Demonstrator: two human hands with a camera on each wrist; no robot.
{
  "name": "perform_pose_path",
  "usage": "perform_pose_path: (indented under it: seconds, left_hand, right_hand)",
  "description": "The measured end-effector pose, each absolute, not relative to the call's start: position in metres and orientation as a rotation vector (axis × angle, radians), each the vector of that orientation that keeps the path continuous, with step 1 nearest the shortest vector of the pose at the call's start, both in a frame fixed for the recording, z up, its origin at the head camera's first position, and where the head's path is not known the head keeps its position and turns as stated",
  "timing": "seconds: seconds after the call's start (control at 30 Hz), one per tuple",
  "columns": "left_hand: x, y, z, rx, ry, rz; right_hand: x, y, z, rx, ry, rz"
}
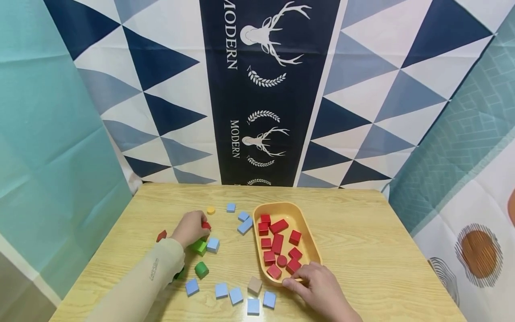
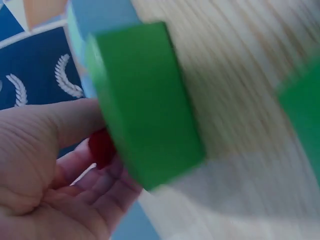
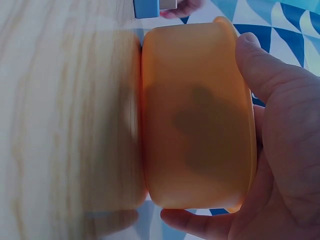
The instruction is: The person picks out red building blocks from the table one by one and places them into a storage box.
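My left hand [image 1: 191,228] pinches a red block [image 1: 206,225] at the left of the table. In the left wrist view, thumb and fingers close around that red block [image 2: 101,149], partly behind a large green block [image 2: 150,102]. Beside the hand in the head view lie a green block [image 1: 199,247] and a light blue block [image 1: 213,244]. The near end of a yellow-orange plastic tub [image 1: 301,214] is gripped at its rim by my right hand [image 1: 319,288], thumb over the edge. Several red blocks [image 1: 277,244] lie in the tub.
Blue blocks [image 1: 236,295] and a plain wooden block [image 1: 255,285] lie along the front. Further back are more blue blocks [image 1: 245,225] and a small yellow disc [image 1: 211,210]. A green cylinder [image 1: 201,269] and another red block [image 1: 161,235] lie near the left arm.
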State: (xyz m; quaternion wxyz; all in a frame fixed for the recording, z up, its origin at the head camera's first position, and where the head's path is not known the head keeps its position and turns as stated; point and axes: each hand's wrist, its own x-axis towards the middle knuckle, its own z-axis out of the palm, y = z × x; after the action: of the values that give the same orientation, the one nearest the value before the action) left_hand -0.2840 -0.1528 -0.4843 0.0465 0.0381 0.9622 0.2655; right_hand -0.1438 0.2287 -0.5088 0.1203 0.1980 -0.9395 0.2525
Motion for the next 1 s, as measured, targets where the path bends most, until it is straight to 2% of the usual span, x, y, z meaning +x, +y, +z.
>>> perform_pose_path:
  seconds: [0.13, 0.3, 0.5, 0.7, 1.0]
  left_hand:
    - [-0.278, -0.122, -0.470, 0.244, 3.027, 0.907]
    - [-0.265, -0.067, -0.455, 0.542, 3.071, 0.986]
    - [-0.257, -0.006, -0.455, 0.833, 3.011, 0.951]
    - [-0.256, 0.032, -0.480, 0.873, 2.865, 0.958]
    - [-0.257, 0.045, -0.495, 0.926, 2.964, 0.760]
  right_hand:
    - [-0.144, 0.229, -0.507, 0.568, -2.760, 0.750]
    - [-0.144, 0.230, -0.505, 0.560, -2.783, 0.757]
    - [-0.144, 0.228, -0.509, 0.595, -2.735, 0.761]
    - [-0.145, 0.226, -0.515, 0.647, -2.695, 0.780]
    - [-0.145, 0.228, -0.514, 0.615, -2.694, 0.762]
